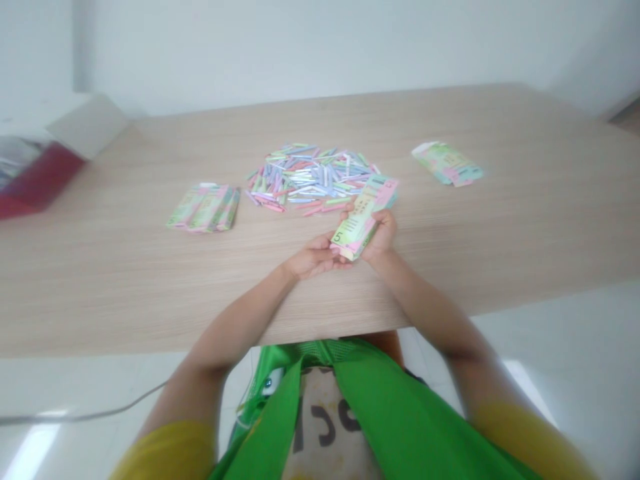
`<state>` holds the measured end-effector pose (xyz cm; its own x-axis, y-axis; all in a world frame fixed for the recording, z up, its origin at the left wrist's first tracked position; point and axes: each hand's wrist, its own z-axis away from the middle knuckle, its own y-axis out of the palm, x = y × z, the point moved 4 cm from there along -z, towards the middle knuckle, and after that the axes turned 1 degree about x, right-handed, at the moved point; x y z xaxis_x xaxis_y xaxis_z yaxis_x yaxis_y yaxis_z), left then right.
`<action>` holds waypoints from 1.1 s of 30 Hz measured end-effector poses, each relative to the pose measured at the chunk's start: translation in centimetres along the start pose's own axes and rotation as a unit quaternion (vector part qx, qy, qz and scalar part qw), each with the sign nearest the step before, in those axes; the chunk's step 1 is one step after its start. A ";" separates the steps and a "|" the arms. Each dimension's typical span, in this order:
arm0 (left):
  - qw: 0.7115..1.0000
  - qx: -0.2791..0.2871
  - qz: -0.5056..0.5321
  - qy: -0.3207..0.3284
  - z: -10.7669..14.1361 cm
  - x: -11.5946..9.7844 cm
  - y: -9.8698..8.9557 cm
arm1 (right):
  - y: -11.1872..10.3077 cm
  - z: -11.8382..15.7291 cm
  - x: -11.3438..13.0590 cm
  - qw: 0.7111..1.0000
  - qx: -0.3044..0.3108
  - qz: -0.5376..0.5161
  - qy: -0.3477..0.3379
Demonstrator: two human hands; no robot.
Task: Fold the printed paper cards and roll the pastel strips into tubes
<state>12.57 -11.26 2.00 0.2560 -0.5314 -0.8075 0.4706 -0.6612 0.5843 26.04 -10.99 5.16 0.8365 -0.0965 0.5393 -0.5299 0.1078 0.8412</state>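
Wooden table (500, 233), boxes (205, 208) at ten o'clock, loose sticks (320, 177) left at twelve; looks partway. Clamping another box (357, 223) in right hand (381, 235), left hand (316, 257) finger grip unclear.

I have one slim, oblong cardboard box (363, 217), printed in pastel green, pink and yellow, held just off my view's centre toward 2 o'clock. Its long axis slants from 7 to 1 o'clock, black "5" near the 7 o'clock end; whether that end is closed, I can't make out.
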 end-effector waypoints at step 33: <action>0.937 -0.237 -0.142 0.215 -0.3 0.3 -2.1 | 0.7 1.2 -0.8 1.000 -0.016 0.009 -0.010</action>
<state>11.87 -9.86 0.48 0.3313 -0.0400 -0.9427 0.8671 -0.3809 0.3209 24.83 -12.04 5.34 0.8235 -0.1144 0.5556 -0.5403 0.1404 0.8297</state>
